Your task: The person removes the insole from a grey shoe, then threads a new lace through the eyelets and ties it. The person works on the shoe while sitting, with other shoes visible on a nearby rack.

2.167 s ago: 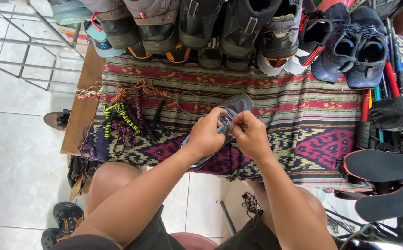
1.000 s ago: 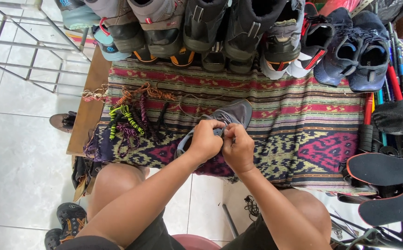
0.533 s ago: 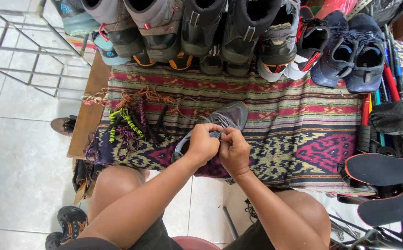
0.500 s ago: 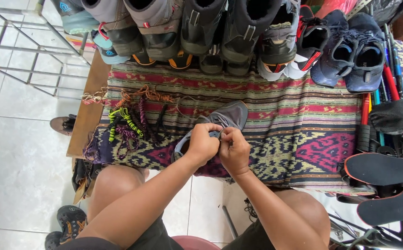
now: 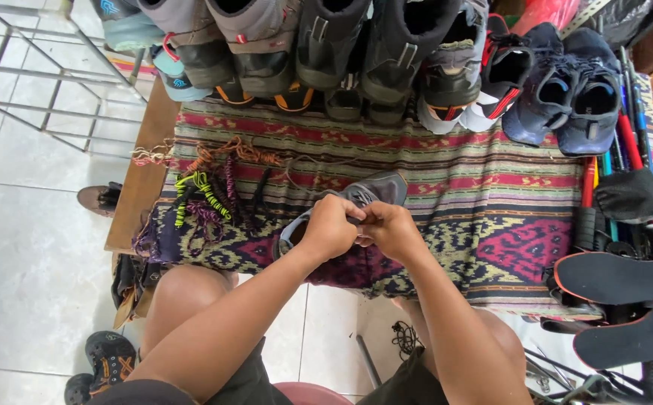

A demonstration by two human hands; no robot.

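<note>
Head view: two hands working at a grey shoe on a woven cloth

Head camera is looking straight down at a seated person's bare arms reaching forward over their knees. The left hand (image 5: pixel 332 227) and the right hand (image 5: pixel 388 229) are meeting knuckle to knuckle over a grey shoe (image 5: pixel 364 196), which is lying on its side near the front edge of the counter (image 5: pixel 140 196), toe pointing away to the right. Both sets of fingers are curling closed and pinching at the shoe's opening; they are probably gripping a lace or the tongue, though the hands are hiding the exact spot. Holding it close to the body is keeping the shoe steady and well under the eyes.

A striped woven cloth (image 5: pixel 491 202) is covering the counter, giving the shoe a soft bed. Loose laces (image 5: pixel 206 196) in yellow-green, purple and orange are lying bunched just left of the hands, within easy reach. A row of shoes and boots (image 5: pixel 356 60) is lining the far edge, openings facing up. Dark insoles with orange rims (image 5: pixel 619 279) are resting at the right. No packages, labels or signs are showing clearly here.
</note>
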